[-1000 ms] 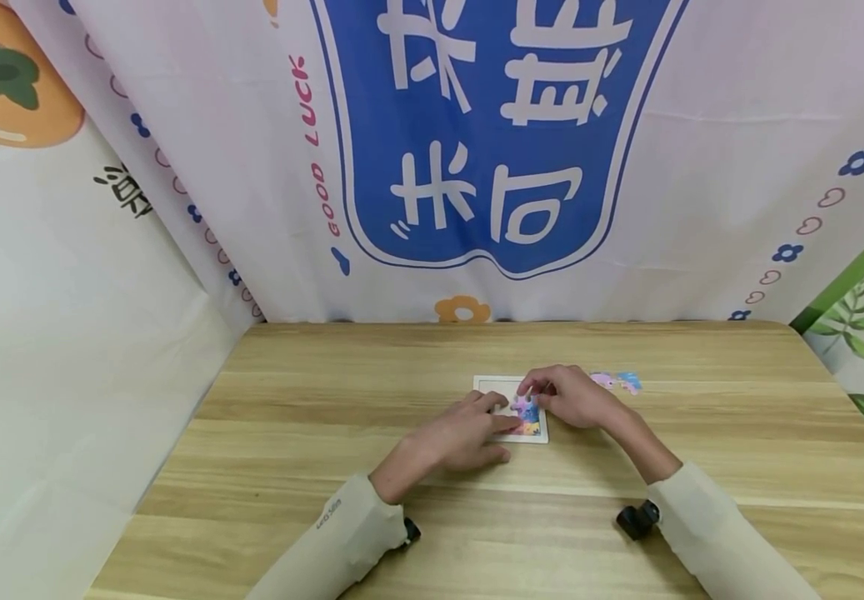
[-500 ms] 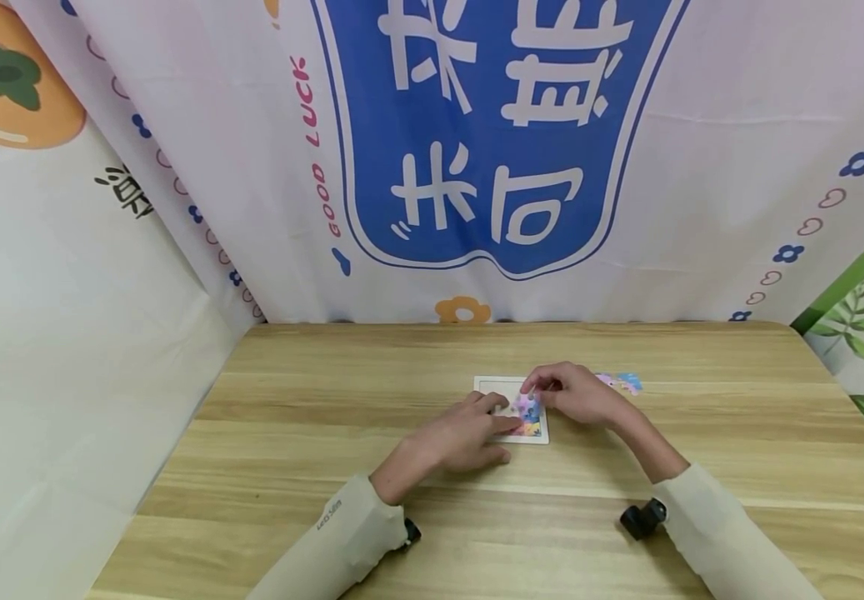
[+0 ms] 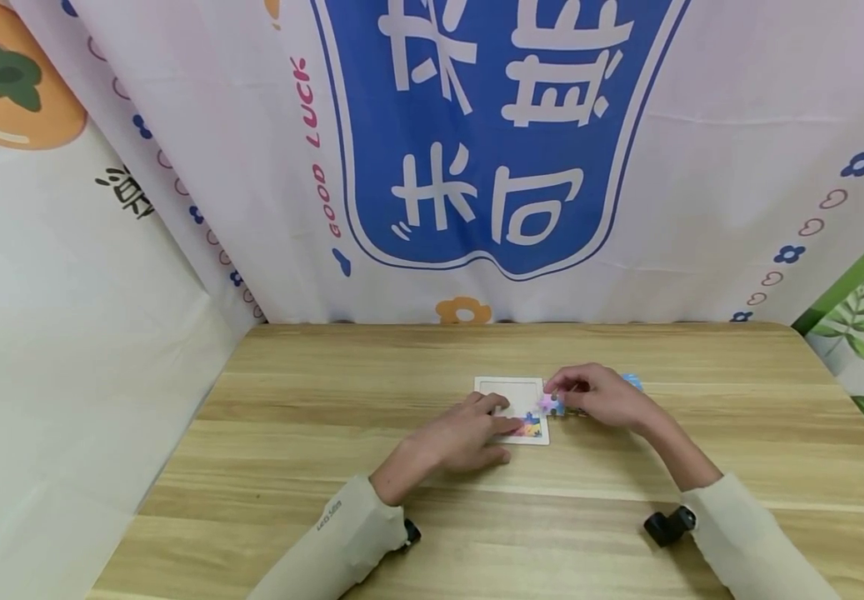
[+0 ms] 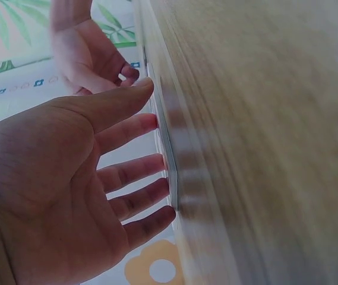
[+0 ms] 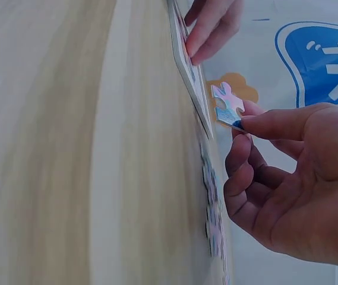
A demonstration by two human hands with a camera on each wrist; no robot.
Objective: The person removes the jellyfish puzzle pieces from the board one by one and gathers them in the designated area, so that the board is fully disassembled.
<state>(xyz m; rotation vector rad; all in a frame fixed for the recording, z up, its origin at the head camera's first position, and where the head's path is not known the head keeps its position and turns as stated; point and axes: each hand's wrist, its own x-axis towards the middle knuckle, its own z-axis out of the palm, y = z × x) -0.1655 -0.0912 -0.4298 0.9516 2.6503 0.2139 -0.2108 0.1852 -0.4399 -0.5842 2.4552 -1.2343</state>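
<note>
"GOOD LUCK" is printed in red on the far backdrop [image 3: 312, 142], left of large white Chinese characters on its blue emblem [image 3: 491, 133].

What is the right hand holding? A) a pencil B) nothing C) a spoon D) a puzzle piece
D: the right hand pinches a small pink and blue puzzle piece between thumb and finger, just beside the white puzzle board that the left hand touches.
</note>
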